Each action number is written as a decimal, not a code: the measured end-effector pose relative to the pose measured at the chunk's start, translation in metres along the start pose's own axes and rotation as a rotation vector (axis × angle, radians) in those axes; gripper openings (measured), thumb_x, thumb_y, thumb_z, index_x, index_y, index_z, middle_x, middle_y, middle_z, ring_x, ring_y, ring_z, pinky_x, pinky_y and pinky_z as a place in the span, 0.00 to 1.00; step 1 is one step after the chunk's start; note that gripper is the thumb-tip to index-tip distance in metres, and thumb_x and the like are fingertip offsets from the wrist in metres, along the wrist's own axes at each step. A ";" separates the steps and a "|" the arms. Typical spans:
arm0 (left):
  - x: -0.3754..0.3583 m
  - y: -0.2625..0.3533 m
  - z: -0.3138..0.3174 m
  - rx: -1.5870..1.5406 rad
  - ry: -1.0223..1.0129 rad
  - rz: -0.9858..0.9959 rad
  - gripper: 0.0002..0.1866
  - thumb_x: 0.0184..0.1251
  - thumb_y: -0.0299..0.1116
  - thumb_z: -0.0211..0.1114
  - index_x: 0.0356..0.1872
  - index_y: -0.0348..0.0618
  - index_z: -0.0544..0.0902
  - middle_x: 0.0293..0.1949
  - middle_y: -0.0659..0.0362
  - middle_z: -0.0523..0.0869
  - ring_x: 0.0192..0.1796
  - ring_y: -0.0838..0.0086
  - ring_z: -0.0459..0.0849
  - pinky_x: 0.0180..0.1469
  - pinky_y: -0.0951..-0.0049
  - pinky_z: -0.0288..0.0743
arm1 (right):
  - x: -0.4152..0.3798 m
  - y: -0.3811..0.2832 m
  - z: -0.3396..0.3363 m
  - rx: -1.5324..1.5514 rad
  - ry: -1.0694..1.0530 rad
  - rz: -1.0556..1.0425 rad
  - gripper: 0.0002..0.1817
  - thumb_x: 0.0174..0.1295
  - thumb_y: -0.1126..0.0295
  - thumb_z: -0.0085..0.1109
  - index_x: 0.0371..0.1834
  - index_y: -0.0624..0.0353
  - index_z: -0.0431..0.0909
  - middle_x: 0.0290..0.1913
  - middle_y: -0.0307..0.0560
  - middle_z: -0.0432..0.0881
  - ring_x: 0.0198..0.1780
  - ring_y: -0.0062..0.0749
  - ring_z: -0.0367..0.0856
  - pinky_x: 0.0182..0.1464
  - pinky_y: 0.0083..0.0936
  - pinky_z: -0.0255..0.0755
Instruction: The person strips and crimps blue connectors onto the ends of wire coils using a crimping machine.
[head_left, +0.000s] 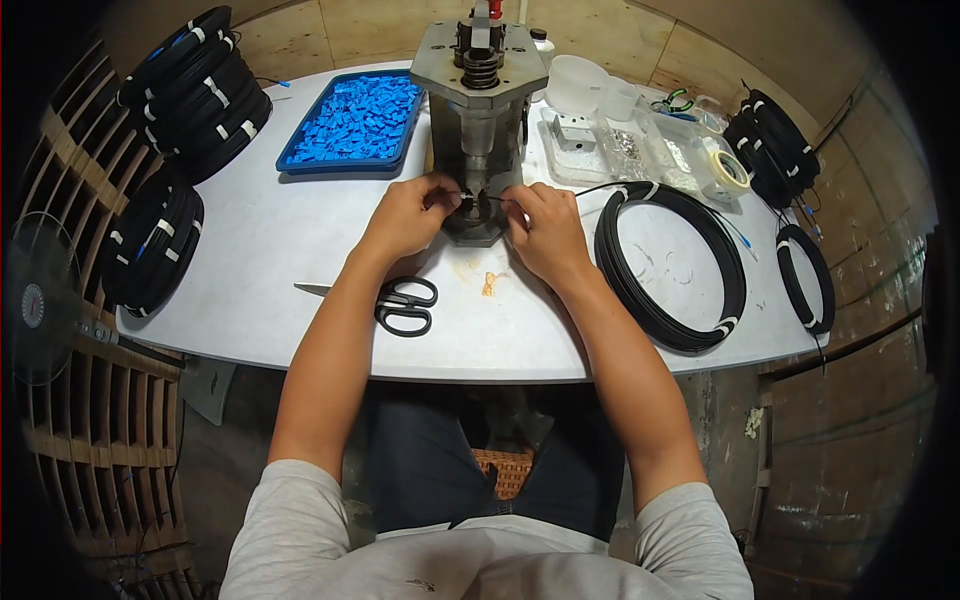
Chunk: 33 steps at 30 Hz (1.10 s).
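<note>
A bench press (480, 95) with a spring on its ram stands at the back middle of the table. At its base, my left hand (408, 215) is closed in a pinch close to the die; whatever small piece lies between its fingertips is too small to name. Opposite it, my right hand (548, 228) pinches a thin black cable (597, 187) beside the die. That cable runs rightward to a large taped coil of black cable (735, 280) lying on the table. Scissors with black handles (408, 307) rest by my left forearm, partly covered by it.
A blue tray (340, 173) full of small blue pieces stands left of the press. Stacked cable coils (195, 100) fill the far left. At right are clear containers (575, 85), a tape roll (728, 170), green-handled pliers (675, 102) and more coils (775, 140). A fan (40, 300) stands left.
</note>
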<state>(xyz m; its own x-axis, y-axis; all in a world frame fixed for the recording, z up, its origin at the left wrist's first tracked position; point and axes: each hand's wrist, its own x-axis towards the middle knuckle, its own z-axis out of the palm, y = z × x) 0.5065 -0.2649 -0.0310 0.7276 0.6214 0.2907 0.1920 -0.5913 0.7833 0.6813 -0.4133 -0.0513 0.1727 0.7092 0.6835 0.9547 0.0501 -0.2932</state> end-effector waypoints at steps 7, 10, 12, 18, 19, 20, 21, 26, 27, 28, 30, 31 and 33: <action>0.003 -0.004 0.004 0.003 0.018 -0.021 0.09 0.70 0.30 0.66 0.46 0.39 0.88 0.34 0.51 0.91 0.36 0.66 0.89 0.45 0.68 0.81 | 0.002 -0.003 0.001 -0.003 -0.005 0.034 0.15 0.63 0.76 0.62 0.51 0.48 0.87 0.40 0.38 0.87 0.45 0.36 0.84 0.53 0.35 0.67; 0.004 -0.005 0.006 0.013 0.037 -0.030 0.10 0.71 0.31 0.67 0.47 0.39 0.89 0.33 0.51 0.91 0.36 0.66 0.89 0.45 0.68 0.81 | 0.003 -0.004 0.001 -0.025 -0.014 0.047 0.15 0.62 0.76 0.63 0.50 0.48 0.87 0.40 0.39 0.87 0.44 0.36 0.84 0.53 0.35 0.67; 0.004 -0.005 0.006 0.022 0.039 -0.027 0.10 0.71 0.32 0.67 0.47 0.39 0.88 0.33 0.51 0.91 0.36 0.66 0.89 0.45 0.67 0.81 | 0.002 -0.004 0.002 -0.020 0.005 0.037 0.14 0.62 0.76 0.63 0.50 0.48 0.87 0.40 0.39 0.87 0.44 0.36 0.84 0.53 0.35 0.67; 0.004 -0.004 0.005 0.011 0.029 -0.033 0.10 0.71 0.32 0.67 0.47 0.39 0.89 0.33 0.50 0.91 0.36 0.65 0.89 0.46 0.67 0.80 | 0.001 -0.002 0.005 -0.019 0.011 0.038 0.14 0.62 0.75 0.63 0.49 0.48 0.88 0.39 0.39 0.86 0.43 0.36 0.84 0.53 0.35 0.67; 0.004 -0.003 0.005 0.016 0.028 -0.044 0.10 0.71 0.31 0.67 0.48 0.39 0.89 0.34 0.50 0.91 0.36 0.65 0.89 0.46 0.67 0.80 | 0.001 -0.002 0.005 -0.016 0.012 0.039 0.14 0.62 0.75 0.63 0.49 0.48 0.88 0.38 0.40 0.86 0.43 0.36 0.84 0.53 0.35 0.67; 0.004 -0.004 0.006 0.015 0.027 -0.043 0.10 0.71 0.31 0.67 0.48 0.39 0.89 0.34 0.50 0.91 0.36 0.65 0.89 0.46 0.67 0.80 | 0.001 -0.001 0.005 -0.016 0.012 0.040 0.14 0.62 0.75 0.63 0.49 0.48 0.88 0.38 0.40 0.86 0.43 0.36 0.84 0.53 0.35 0.67; 0.005 -0.006 0.006 0.003 0.021 -0.043 0.10 0.71 0.31 0.67 0.48 0.39 0.89 0.34 0.50 0.91 0.36 0.65 0.89 0.46 0.67 0.80 | 0.001 -0.001 0.005 -0.017 0.014 0.036 0.14 0.62 0.75 0.64 0.49 0.48 0.88 0.38 0.40 0.86 0.43 0.36 0.84 0.53 0.35 0.67; 0.004 -0.002 0.004 0.028 0.012 -0.053 0.10 0.71 0.31 0.67 0.47 0.39 0.89 0.34 0.50 0.91 0.37 0.65 0.89 0.46 0.67 0.81 | 0.001 0.000 0.006 -0.018 0.029 0.020 0.13 0.62 0.75 0.64 0.49 0.48 0.88 0.38 0.39 0.86 0.42 0.36 0.84 0.53 0.35 0.67; 0.005 -0.004 0.004 0.020 0.007 -0.050 0.10 0.71 0.31 0.67 0.47 0.39 0.89 0.34 0.50 0.91 0.37 0.65 0.90 0.46 0.67 0.81 | 0.001 0.001 0.006 -0.016 0.022 0.023 0.13 0.62 0.75 0.64 0.49 0.48 0.88 0.38 0.39 0.86 0.42 0.36 0.84 0.53 0.35 0.67; 0.005 -0.004 0.004 0.011 0.002 -0.046 0.10 0.71 0.31 0.67 0.47 0.39 0.89 0.34 0.50 0.91 0.37 0.65 0.90 0.46 0.67 0.81 | 0.001 0.001 0.006 -0.015 0.016 0.026 0.14 0.62 0.75 0.65 0.49 0.48 0.88 0.38 0.39 0.86 0.42 0.36 0.84 0.53 0.35 0.67; 0.005 -0.003 0.003 0.022 0.007 -0.047 0.09 0.70 0.31 0.67 0.47 0.39 0.89 0.34 0.50 0.91 0.37 0.65 0.90 0.46 0.67 0.81 | 0.000 0.001 0.006 -0.015 0.018 0.026 0.14 0.62 0.75 0.65 0.49 0.48 0.88 0.38 0.39 0.86 0.42 0.35 0.84 0.53 0.35 0.67; 0.004 -0.001 0.003 0.034 0.012 -0.047 0.09 0.70 0.31 0.67 0.47 0.40 0.89 0.34 0.50 0.91 0.37 0.65 0.90 0.46 0.67 0.81 | 0.000 0.001 0.006 -0.016 0.022 0.025 0.14 0.61 0.75 0.65 0.49 0.48 0.88 0.38 0.39 0.86 0.42 0.35 0.84 0.53 0.35 0.67; 0.006 -0.006 0.005 0.017 0.012 -0.044 0.09 0.70 0.30 0.67 0.46 0.40 0.89 0.34 0.50 0.91 0.37 0.65 0.90 0.46 0.67 0.81 | 0.000 0.001 0.007 -0.018 0.021 0.022 0.14 0.62 0.74 0.65 0.49 0.47 0.88 0.38 0.39 0.86 0.42 0.35 0.83 0.53 0.35 0.67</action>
<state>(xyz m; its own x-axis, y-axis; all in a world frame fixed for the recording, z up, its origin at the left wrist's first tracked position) 0.5127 -0.2603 -0.0363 0.7105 0.6528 0.2626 0.2345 -0.5716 0.7863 0.6811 -0.4083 -0.0560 0.1981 0.6954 0.6907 0.9549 0.0222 -0.2961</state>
